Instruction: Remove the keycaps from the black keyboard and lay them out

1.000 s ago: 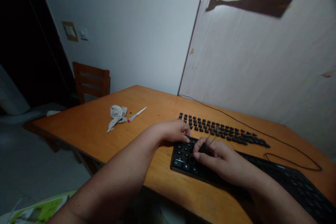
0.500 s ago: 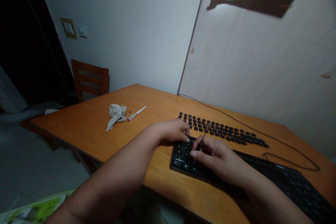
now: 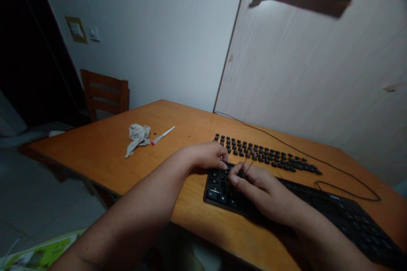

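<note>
A black keyboard lies along the front of the wooden table, with many keycaps off at its left end and a few still on the near left corner. My left hand is at its far left corner, fingers curled and thumb on the edge. Over the bare key positions, my right hand pinches a thin tool whose slender ends stick up past the fingers. Its exact kind is too blurred to tell, and its lower end is hidden. Loose black keycaps sit in rows behind the keyboard.
A crumpled grey cloth, a small dark piece and a white brush-like stick with a pink end lie on the table's left. A black cable runs along the back. Beyond stands a wooden chair.
The view has shifted slightly. My right hand has tilted and moved a little across the keys, showing more of the thin tool. My left hand stays at the keyboard's corner.
</note>
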The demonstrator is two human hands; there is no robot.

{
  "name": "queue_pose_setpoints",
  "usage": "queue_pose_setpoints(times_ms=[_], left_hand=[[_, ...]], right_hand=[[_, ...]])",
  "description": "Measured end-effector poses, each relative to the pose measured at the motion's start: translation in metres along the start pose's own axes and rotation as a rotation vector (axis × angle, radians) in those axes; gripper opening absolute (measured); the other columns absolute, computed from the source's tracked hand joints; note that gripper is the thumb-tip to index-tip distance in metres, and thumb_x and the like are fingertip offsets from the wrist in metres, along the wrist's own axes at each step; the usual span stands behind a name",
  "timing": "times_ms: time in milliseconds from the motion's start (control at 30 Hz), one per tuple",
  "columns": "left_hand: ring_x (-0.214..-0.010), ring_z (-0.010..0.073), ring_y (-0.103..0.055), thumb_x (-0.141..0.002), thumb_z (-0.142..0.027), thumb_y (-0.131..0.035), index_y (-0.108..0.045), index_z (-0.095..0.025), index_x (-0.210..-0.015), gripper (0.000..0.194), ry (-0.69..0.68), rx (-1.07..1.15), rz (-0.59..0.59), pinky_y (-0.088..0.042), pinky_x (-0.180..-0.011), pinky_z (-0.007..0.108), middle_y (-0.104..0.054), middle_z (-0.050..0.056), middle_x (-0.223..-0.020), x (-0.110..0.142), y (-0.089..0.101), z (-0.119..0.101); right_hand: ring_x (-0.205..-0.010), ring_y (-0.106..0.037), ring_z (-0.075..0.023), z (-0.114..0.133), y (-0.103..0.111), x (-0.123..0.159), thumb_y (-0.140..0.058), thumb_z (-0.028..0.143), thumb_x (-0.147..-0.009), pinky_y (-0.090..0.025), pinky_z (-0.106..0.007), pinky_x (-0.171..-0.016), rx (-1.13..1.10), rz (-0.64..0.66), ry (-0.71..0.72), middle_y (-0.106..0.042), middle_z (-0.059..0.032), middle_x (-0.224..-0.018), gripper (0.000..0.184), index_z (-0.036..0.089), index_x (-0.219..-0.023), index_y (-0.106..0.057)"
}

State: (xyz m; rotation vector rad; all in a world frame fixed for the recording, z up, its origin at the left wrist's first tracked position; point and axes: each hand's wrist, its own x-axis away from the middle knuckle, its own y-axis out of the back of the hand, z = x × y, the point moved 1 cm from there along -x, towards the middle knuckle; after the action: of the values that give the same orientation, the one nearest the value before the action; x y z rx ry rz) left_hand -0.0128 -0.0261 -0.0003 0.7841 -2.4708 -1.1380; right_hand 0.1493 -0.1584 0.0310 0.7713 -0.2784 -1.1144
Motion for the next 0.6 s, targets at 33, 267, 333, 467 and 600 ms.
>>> queue_pose_setpoints(times_ms=[33, 267, 333, 467, 600], left_hand=[[-0.069, 0.0124, -0.052, -0.077, -0.028, -0.065, -0.063, -0.016, -0.087, 0.016, 0.004, -0.003, -0.003, -0.034, -0.058, 0.022, -0.060, -0.001, -0.075, 0.000, 0.000, 0.000], [-0.068, 0.0122, -0.049, -0.077, -0.030, -0.066, -0.062, -0.016, -0.082, 0.015, 0.021, 0.002, -0.010, -0.034, -0.061, 0.023, -0.057, -0.002, -0.072, 0.005, 0.002, -0.010], [-0.067, 0.0120, -0.048, -0.078, -0.031, -0.065, -0.061, -0.016, -0.079, 0.016, 0.023, 0.011, -0.013, -0.034, -0.061, 0.024, -0.056, -0.002, -0.071, 0.007, 0.002, -0.013], [-0.066, 0.0118, -0.047, -0.077, -0.029, -0.065, -0.058, -0.016, -0.075, 0.015, 0.026, -0.002, -0.019, -0.033, -0.060, 0.024, -0.054, -0.002, -0.069, 0.008, 0.004, -0.015], [-0.067, 0.0121, -0.049, -0.077, -0.026, -0.064, -0.059, -0.016, -0.077, 0.011, 0.006, 0.000, -0.007, -0.033, -0.060, 0.024, -0.056, -0.002, -0.071, 0.007, 0.004, -0.013]], right_hand=[[-0.073, -0.052, -0.0148, -0.001, 0.000, 0.000, -0.043, 0.039, -0.098, -0.044, -0.027, -0.070, -0.012, 0.010, -0.010, -0.057, -0.0009, -0.079, 0.025, 0.020, -0.089, -0.058], [-0.070, -0.056, -0.0139, -0.009, 0.001, -0.001, -0.049, 0.046, -0.095, -0.045, -0.024, -0.057, -0.279, 0.060, -0.169, -0.058, -0.0011, -0.081, 0.027, 0.020, -0.096, -0.055], [-0.067, -0.057, -0.0132, -0.011, 0.001, -0.002, -0.054, 0.048, -0.093, -0.045, -0.023, -0.056, -0.332, 0.033, -0.196, -0.058, 0.0002, -0.076, 0.029, 0.019, -0.095, -0.054], [-0.065, -0.057, -0.0123, -0.017, 0.001, -0.005, -0.059, 0.050, -0.089, -0.047, -0.024, -0.058, -0.405, 0.027, -0.204, -0.059, 0.0013, -0.072, 0.032, 0.018, -0.092, -0.054], [-0.063, -0.056, -0.0115, -0.020, 0.000, -0.005, -0.059, 0.048, -0.090, -0.046, -0.025, -0.060, -0.466, 0.055, -0.202, -0.060, 0.0012, -0.072, 0.031, 0.018, -0.092, -0.055]])
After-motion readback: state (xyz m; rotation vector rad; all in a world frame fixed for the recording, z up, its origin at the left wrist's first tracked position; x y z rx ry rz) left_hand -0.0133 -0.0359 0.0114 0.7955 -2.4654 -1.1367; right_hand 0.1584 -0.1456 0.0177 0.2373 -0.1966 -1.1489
